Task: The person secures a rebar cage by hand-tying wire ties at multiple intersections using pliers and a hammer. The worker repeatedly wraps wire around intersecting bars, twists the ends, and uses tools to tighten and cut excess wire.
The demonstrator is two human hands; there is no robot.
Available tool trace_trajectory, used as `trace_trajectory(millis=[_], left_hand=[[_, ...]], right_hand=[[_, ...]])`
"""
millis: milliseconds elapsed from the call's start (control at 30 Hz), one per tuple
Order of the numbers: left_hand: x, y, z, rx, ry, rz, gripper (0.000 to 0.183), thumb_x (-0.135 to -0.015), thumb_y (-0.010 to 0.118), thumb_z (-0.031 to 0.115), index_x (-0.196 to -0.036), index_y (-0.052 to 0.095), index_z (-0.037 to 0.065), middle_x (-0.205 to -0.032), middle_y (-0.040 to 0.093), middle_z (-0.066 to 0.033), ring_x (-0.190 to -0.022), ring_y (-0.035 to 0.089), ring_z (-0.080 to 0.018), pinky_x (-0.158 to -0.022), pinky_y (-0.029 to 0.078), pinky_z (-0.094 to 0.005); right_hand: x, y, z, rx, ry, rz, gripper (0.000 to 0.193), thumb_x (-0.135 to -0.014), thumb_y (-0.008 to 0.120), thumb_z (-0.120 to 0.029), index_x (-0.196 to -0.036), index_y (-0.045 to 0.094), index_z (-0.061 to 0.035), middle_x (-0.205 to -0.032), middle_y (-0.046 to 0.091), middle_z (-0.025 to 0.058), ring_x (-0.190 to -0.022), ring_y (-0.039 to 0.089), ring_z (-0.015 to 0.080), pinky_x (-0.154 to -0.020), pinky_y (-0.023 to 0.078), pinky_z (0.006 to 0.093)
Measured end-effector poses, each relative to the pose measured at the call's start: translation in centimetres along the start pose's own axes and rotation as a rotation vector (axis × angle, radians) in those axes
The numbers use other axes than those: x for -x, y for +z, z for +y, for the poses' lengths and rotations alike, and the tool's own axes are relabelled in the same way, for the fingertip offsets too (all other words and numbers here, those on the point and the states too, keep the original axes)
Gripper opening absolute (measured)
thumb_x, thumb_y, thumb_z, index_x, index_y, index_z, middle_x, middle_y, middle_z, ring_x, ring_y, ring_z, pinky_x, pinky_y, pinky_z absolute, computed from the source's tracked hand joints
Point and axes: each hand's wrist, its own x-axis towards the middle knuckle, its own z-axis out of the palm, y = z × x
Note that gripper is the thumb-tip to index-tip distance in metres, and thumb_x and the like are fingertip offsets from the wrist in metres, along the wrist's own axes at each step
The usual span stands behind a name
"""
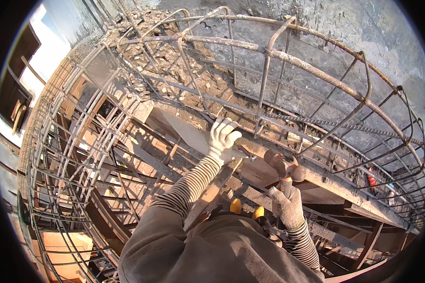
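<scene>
My right hand [288,206], in a pale knitted glove, is wrapped round the handle of a hammer. The rusty, heavy hammer head [284,166] is up, above the edge of a long wooden form board [335,185]. My left hand [223,137], in a whitish glove, is at the board's upper edge beside the lowest reinforcing bars, fingers bent. A short grey metal piece [239,153] shows just beside its palm; whether the fingers hold it is hidden. Striped cuffs show on both forearms.
A rebar cage [311,78] arches along a rough concrete wall [316,28], with broken rubble [179,70] behind it. More tied bars [56,155] stand at the left. Below me are timbers, gaps and yellow-toed footwear [236,205]. A red object [372,178] lies at the right.
</scene>
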Motion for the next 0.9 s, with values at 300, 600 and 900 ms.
trace_trajectory(millis=[300, 600, 900], left_hand=[[-0.5, 0.4, 1.0, 0.046, -0.090, 0.081, 0.053, -0.064, 0.078, 0.033, -0.110, 0.058, 0.018, -0.126, 0.055, -0.0096, -0.126, 0.051, -0.0345, -0.114, 0.036, -0.0585], [2.7, -6.3, 2.6, 0.167, -0.008, -0.243, 0.049, -0.051, 0.086, 0.023, -0.094, 0.064, 0.017, -0.110, 0.060, -0.0061, -0.123, 0.055, -0.0313, -0.115, 0.040, -0.0517], [1.4, -7.7, 0.8, 0.219, -0.041, -0.041, 0.028, -0.072, 0.078, 0.030, -0.066, 0.061, 0.009, -0.076, 0.061, -0.0113, -0.099, 0.063, -0.0330, -0.099, 0.050, -0.0468]], right_hand=[[-3.0, 0.9, 1.5, 0.115, 0.217, -0.047, 0.020, -0.095, 0.072, -0.017, -0.084, 0.061, -0.0034, -0.062, 0.055, -0.0008, -0.051, 0.055, 0.0091, -0.047, 0.042, 0.0281], [2.0, -1.1, 3.3, -0.296, 0.125, 0.151, 0.026, -0.098, 0.068, -0.023, -0.083, 0.053, -0.0097, -0.056, 0.045, -0.0030, -0.042, 0.041, 0.0080, -0.039, 0.033, 0.0254], [6.8, -0.8, 10.0, 0.143, 0.320, 0.180, 0.031, -0.101, 0.065, -0.032, -0.085, 0.058, -0.0063, -0.057, 0.049, -0.0029, -0.046, 0.043, 0.0077, -0.043, 0.031, 0.0270]])
